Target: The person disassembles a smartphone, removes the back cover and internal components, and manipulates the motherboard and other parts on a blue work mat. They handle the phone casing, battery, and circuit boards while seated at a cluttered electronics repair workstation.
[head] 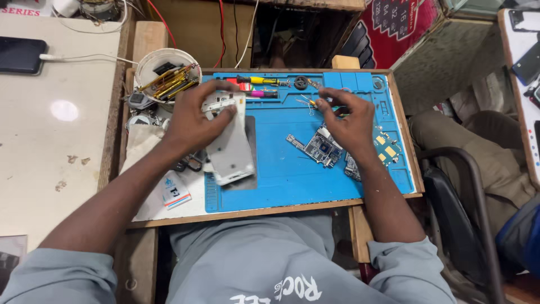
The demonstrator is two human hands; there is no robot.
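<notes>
Hands work apart: left hand (194, 121) grips the white phone (229, 147) tilted over the blue mat (281, 174), right hand (350, 121) pinches tweezers (311, 102), and a slip could drop the phone onto the loose boards (320, 147).

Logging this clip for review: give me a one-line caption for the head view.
Left hand holds a white phone body over a blue mat; right hand pinches a small tool beside circuit boards.

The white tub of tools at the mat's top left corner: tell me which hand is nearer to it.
Left. The left hand grips the white phone body just below and right of the white tub. The right hand is far across the blue mat, by the circuit board.
</notes>
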